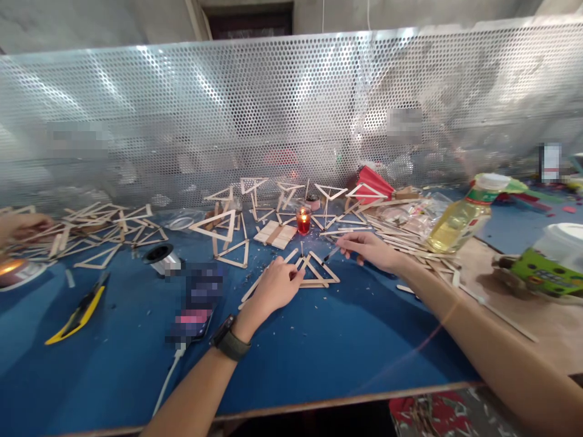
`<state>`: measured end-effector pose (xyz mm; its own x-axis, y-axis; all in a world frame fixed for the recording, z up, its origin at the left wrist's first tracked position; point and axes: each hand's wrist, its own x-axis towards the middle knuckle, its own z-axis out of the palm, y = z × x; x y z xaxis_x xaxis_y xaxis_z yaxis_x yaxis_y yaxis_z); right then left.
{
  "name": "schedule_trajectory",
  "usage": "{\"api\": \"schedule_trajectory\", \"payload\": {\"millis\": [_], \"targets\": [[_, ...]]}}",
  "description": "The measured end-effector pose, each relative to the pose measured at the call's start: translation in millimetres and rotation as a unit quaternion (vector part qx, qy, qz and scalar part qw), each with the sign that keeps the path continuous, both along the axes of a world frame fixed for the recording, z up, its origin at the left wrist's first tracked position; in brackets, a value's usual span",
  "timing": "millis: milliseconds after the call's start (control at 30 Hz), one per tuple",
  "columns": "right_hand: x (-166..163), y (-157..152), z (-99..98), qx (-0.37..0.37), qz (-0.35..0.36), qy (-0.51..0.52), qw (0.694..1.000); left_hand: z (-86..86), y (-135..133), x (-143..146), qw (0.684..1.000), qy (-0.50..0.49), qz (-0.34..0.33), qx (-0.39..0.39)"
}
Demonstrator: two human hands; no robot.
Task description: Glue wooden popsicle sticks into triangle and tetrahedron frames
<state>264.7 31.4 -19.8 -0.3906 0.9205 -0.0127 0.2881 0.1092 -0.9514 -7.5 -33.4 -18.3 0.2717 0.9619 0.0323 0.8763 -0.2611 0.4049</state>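
My left hand (279,284), with a dark watch at the wrist, is closed over the left corner of a triangular frame of popsicle sticks (324,284) lying on the blue table (310,352). Its fingertips hide part of the sticks. To the right, my right hand (364,249) pinches a short, thin, greyish stick with a dark tip, which looks like a glue stick (332,252). That tip hangs close to the frame's upper right side; whether it touches cannot be seen. A lit candle in a red glass (303,221) stands just beyond, beside a stack of popsicle sticks (275,234).
Several triangular stick frames (230,227) stand at the back by the perforated metal panel (273,109). A phone (200,297), spool (163,260) and yellow cutter (82,309) lie left. Another person's hand (30,227) is far left. An oil bottle (464,212) leans right.
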Motion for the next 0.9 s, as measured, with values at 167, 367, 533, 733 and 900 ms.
{"api": "schedule_trajectory", "payload": {"millis": [167, 367, 533, 733, 900], "targets": [[-2, 3, -15.2, -0.01, -0.019, 0.004, 1.0, -0.6, 1, 0, 1.0, -0.002, -0.001, -0.001], [-9, 1, -17.3, -0.007, -0.025, -0.013, 1.0, 3.5, 0, 2, 1.0, 0.001, 0.001, -0.005], [-9, 1, -19.2, -0.008, -0.035, -0.009, 0.999, 1.4, 0, 2, 1.0, 0.003, 0.001, 0.002], [-9, 2, -23.2, 0.003, -0.029, -0.028, 0.999, 1.1, 0, 2, 1.0, 0.003, 0.006, -0.002], [-13, 0, -24.2, 0.004, -0.043, -0.036, 0.998, -0.5, 1, 1, 1.0, -0.023, 0.0, 0.008]]}}
